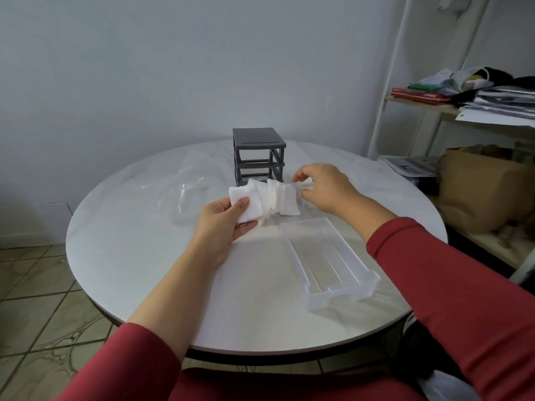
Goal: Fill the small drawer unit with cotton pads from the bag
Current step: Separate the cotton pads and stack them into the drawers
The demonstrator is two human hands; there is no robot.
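fingers of left hand pinch cotton pads; right hand fingers curl apart beside them.

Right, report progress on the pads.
Done: the clear plastic drawer is out of the grey frame; the white square cotton pads are out of the clear bag. In hand: left hand grips the pad row, right hand at its end. Left: drawer is empty.

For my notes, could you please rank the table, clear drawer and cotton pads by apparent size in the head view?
1. table
2. clear drawer, though it lies nearer the camera
3. cotton pads
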